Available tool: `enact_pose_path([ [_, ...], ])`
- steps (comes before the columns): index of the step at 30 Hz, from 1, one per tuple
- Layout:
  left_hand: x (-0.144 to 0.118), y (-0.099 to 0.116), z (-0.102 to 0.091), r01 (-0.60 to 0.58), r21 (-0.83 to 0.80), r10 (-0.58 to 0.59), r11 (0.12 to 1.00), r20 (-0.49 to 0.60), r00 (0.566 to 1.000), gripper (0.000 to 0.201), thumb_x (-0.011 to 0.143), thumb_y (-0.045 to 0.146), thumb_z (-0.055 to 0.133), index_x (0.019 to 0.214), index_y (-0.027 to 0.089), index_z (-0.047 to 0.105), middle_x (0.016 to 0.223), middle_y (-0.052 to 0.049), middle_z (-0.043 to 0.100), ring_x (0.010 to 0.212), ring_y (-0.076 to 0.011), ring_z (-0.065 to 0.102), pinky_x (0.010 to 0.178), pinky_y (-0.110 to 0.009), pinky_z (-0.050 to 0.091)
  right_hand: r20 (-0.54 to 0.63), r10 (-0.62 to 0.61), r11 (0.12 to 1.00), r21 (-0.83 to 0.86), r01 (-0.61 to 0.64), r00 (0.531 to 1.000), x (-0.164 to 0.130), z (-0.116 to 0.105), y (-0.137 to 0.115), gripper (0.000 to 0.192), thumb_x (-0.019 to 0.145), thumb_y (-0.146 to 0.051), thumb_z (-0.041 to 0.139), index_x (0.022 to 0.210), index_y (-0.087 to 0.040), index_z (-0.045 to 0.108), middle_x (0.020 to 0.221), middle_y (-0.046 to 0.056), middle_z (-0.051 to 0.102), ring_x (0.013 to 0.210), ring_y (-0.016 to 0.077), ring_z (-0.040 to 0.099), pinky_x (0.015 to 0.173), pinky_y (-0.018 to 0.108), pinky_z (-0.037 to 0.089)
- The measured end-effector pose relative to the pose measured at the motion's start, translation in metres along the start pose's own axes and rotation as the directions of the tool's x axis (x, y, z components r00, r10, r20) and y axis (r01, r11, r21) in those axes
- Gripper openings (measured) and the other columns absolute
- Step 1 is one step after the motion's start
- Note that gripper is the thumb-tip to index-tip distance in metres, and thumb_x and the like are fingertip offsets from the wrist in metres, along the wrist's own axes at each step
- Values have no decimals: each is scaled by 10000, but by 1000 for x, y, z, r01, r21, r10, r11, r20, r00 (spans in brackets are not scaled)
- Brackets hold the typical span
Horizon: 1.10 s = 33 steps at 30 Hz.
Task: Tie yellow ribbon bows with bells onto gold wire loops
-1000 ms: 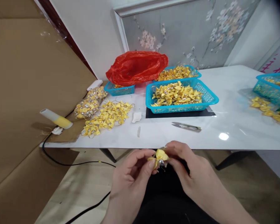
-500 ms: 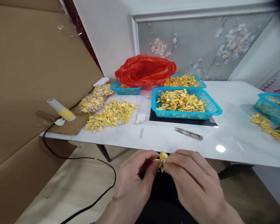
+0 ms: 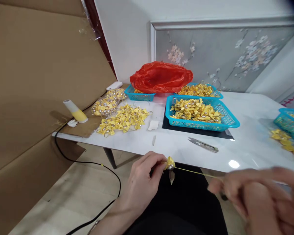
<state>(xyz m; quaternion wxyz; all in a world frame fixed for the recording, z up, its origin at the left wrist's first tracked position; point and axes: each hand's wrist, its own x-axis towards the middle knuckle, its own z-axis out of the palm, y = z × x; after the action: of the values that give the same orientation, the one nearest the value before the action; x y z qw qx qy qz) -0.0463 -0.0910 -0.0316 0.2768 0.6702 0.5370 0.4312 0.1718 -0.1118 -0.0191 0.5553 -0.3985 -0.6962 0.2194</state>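
The yellow charm [image 3: 170,162] sits pinched between the thumb and fingertips of the left hand [image 3: 143,182], just below the near edge of the table [image 3: 247,143]. A moment ago both hands were bunched together on it; now the right hand [image 3: 256,195] has swept out to the right, blurred, fingers closed on the end of a thin yellow thread [image 3: 198,173] drawn taut from the charm. To my eye that pull is cinching a knot tight. The snips [image 3: 203,144] lie untouched on the table, in front of the blue basket [image 3: 231,122].
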Motion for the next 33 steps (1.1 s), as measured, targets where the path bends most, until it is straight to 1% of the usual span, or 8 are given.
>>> enact_pose_path([
  [4, 2, 9, -6, -80, -32, 83, 996, 127, 988, 209, 909, 112, 591, 858, 232, 754, 802, -34, 715, 711, -167, 642, 671, -249, 485, 96, 130, 984, -138, -116, 987, 9, 11, 11, 84, 983, -193, 508, 981, -249, 571, 671, -24, 605, 557, 128, 606, 519, 222, 509],
  [8, 6, 14, -9, -199, -54, 206, 978, 171, 964, 246, 911, 87, 581, 917, 232, 780, 812, -41, 703, 718, -155, 659, 661, -228, 505, 336, 280, 960, -74, -271, 899, 16, 25, 14, 154, 997, -264, 481, 912, -222, 603, 689, -28, 549, 570, 115, 515, 510, 218, 428],
  [11, 6, 16, -4, -185, -152, 207, 971, 147, 967, 276, 890, 46, 574, 921, 230, 778, 819, -31, 686, 701, -133, 653, 639, -202, 515, 379, 336, 937, -40, -348, 862, 16, 29, 15, 212, 981, -289, 504, 808, -206, 595, 692, -23, 541, 588, 117, 488, 533, 232, 399],
  [17, 2, 18, 14, 45, -461, 18, 886, 131, 991, 222, 797, 85, 708, 947, 243, 753, 911, -16, 606, 773, -125, 652, 648, -183, 562, 317, 315, 942, 12, -336, 895, 10, 30, 16, 210, 988, -285, 502, 808, -215, 586, 723, -22, 558, 611, 118, 497, 543, 238, 388],
  [23, -4, 19, 16, -180, -205, 197, 962, 66, 978, 369, 818, -34, 580, 1014, 248, 714, 964, -15, 605, 843, -114, 634, 773, -200, 539, 231, 160, 987, -44, -154, 960, 9, 33, 14, 185, 972, -178, 510, 795, -205, 557, 722, -32, 530, 592, 93, 486, 549, 217, 383],
  [26, -4, 19, 13, -53, -354, 101, 934, 118, 988, 408, 810, 3, 644, 1064, 314, 715, 1052, -6, 596, 922, -127, 641, 822, -215, 547, 246, 159, 987, -12, -161, 956, 11, 31, 13, 177, 971, -163, 510, 809, -206, 564, 726, -34, 543, 592, 88, 495, 547, 208, 389],
  [29, -2, 20, 8, 169, -588, -45, 791, 220, 974, 384, 793, 118, 742, 1093, 356, 724, 1144, -11, 583, 977, -151, 647, 830, -233, 561, 265, 178, 982, 9, -187, 948, 13, 30, 12, 173, 972, -169, 516, 813, -210, 570, 722, -40, 546, 586, 87, 489, 539, 205, 385],
  [33, 4, 19, 2, 247, -601, -64, 760, 309, 949, 241, 831, 149, 733, 1008, 306, 775, 1064, -23, 636, 922, -128, 632, 795, -191, 521, 297, 201, 976, 19, -216, 934, 14, 29, 12, 187, 972, -180, 506, 796, -209, 562, 704, -42, 536, 581, 90, 486, 541, 212, 387],
])
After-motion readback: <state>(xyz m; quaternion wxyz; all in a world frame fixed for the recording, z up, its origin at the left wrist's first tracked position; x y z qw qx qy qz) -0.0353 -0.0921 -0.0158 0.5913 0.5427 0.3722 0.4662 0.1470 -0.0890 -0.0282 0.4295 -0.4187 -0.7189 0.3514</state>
